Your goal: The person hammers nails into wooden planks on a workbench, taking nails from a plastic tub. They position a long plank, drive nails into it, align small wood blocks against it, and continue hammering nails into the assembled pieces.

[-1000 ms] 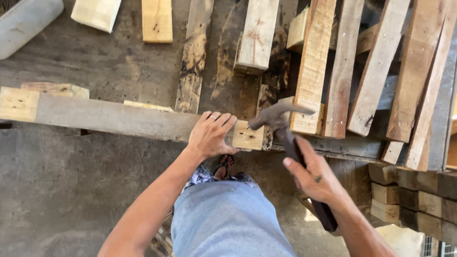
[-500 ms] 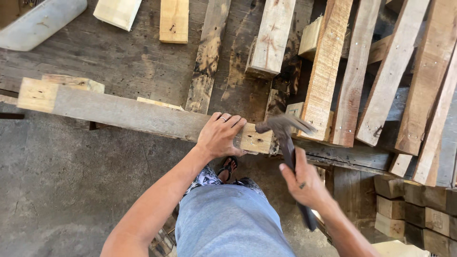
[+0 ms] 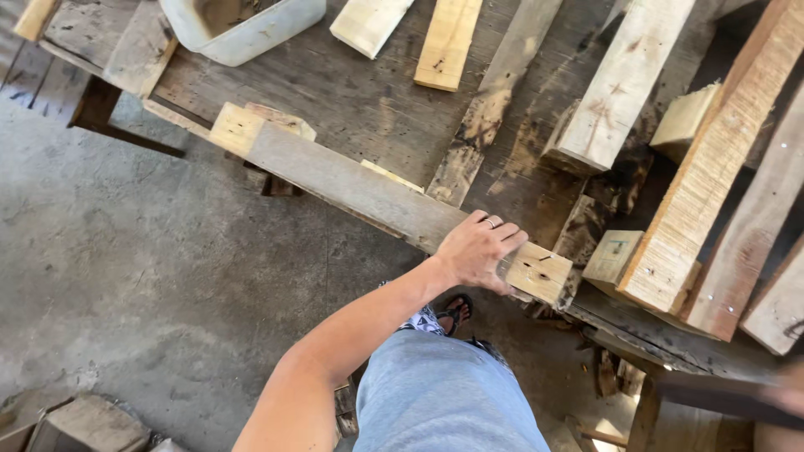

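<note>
My left hand (image 3: 479, 249) lies flat on a long grey wooden beam (image 3: 352, 186), close to its cut right end (image 3: 540, 273), which shows small dark marks. The beam runs slantwise along the front edge of a dark wooden worktable (image 3: 335, 84). My right hand (image 3: 789, 392) is a blur at the far right edge, low down and well away from the beam. It grips the dark handle of a hammer (image 3: 712, 395), whose head I cannot make out.
A white plastic tub (image 3: 243, 33) stands at the table's back. Pale planks (image 3: 624, 79) and small blocks (image 3: 613, 255) lie across the table and lean at the right (image 3: 712, 176). Bare concrete floor (image 3: 142, 285) spreads left; wood offcuts (image 3: 84, 423) sit at the bottom left.
My right hand has dropped the hammer from beside the beam's end down to the lower right edge. My left hand stays on the beam. The view has swung left.
</note>
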Demonstrator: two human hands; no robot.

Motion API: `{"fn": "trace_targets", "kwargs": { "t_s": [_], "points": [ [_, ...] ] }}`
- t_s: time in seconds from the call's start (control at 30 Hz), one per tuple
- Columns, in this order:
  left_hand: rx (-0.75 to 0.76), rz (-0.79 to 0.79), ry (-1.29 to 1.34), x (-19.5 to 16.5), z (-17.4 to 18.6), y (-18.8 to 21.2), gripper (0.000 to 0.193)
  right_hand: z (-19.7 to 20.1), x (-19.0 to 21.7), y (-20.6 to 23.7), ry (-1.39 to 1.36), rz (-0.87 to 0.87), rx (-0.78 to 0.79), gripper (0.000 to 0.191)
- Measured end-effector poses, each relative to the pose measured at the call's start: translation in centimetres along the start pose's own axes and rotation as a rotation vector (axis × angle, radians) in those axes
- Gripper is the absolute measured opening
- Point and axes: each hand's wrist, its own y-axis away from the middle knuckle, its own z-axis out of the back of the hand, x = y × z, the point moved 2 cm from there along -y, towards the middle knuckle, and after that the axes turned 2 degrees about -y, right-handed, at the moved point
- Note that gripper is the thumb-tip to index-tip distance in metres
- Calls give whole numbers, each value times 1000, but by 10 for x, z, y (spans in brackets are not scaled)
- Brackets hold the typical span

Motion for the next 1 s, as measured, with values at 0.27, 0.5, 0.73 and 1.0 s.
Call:
{"fn": "trace_targets", "kwargs": {
  "t_s": [0.27, 0.5, 0.73, 1.0],
  "points": [
    [-56, -48, 57, 4, 2, 0, 92, 28, -56, 79, 578, -1112, 369, 30],
    [13, -3, 70, -2, 4, -6, 88, 39, 71, -13, 130, -76, 49, 26],
    [-24, -34, 76, -1, 7, -4, 84, -23, -47, 32, 764, -1075, 434, 27],
    [-28, -21, 75, -2, 12, -10, 84, 93, 15, 32, 578, -585, -15, 36]
  ]
}}
